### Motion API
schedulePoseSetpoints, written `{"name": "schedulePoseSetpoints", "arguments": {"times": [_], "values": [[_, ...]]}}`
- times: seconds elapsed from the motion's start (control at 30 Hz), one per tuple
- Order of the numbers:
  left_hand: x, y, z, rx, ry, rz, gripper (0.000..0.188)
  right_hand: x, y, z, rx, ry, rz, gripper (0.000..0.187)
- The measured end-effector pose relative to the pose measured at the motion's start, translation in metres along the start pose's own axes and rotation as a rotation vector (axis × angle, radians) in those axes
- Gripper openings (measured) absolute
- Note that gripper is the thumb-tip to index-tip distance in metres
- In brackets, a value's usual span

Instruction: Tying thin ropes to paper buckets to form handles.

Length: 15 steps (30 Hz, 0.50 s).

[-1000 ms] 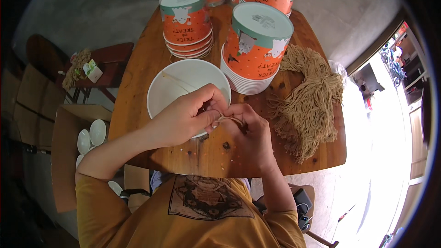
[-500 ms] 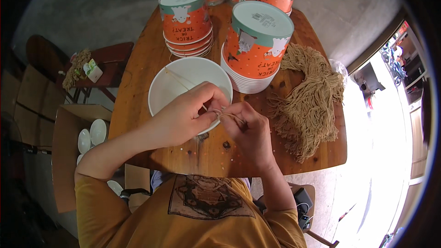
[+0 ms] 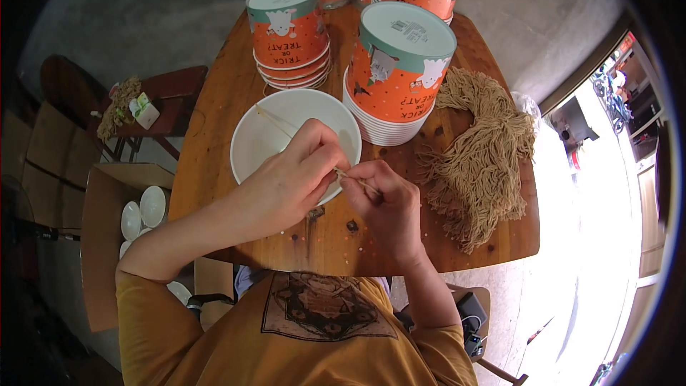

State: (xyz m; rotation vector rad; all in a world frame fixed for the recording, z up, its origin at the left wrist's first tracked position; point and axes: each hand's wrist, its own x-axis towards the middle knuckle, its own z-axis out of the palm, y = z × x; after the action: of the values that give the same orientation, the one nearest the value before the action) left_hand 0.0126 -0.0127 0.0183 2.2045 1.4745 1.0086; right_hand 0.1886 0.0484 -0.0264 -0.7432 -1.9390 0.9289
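A paper bucket [image 3: 251, 144], white inside, stands mouth up near the table's front edge. Over its near right rim my left hand [image 3: 286, 180] is closed, pinching a thin tan cord [image 3: 275, 121]. Part of that cord runs across the inside of the bucket. My right hand [image 3: 389, 204], just beside it, pinches the same cord between thumb and index finger, and a short end sticks out from those fingers. Fingertips of both hands almost touch. My fingers hide where the cord meets the rim.
Behind the bucket stand upside-down stacks of orange and green printed buckets [image 3: 289, 36], with a taller stack [image 3: 400, 82] to the right. A big bundle of tan cords [image 3: 493, 154] lies at the table's right. A cardboard box [image 3: 100, 243] holding white bowl-like containers sits lower left.
My left hand has rolled over, its knuckles now higher. The small cord loop between my hands has drawn into a straighter, tighter strand. My right hand has hardly moved.
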Motion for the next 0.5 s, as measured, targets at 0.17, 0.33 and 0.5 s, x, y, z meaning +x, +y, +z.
{"name": "schedulePoseSetpoints", "arguments": {"times": [0.17,0.33,0.5], "values": [[-0.0004,-0.0014,0.0001,0.005,0.014,-0.004,0.017,-0.0014,-0.0028,0.0024,-0.081,0.027,-0.067,0.016],[-0.0029,0.0022,0.0034,0.093,0.099,0.000,0.014,-0.0028,0.0009,0.0063,-0.153,0.074,-0.201,0.017],[-0.0061,0.0030,0.0060,0.006,0.124,-0.123,0.012,-0.0048,0.0014,0.0079,-0.242,0.080,-0.314,0.020]]}}
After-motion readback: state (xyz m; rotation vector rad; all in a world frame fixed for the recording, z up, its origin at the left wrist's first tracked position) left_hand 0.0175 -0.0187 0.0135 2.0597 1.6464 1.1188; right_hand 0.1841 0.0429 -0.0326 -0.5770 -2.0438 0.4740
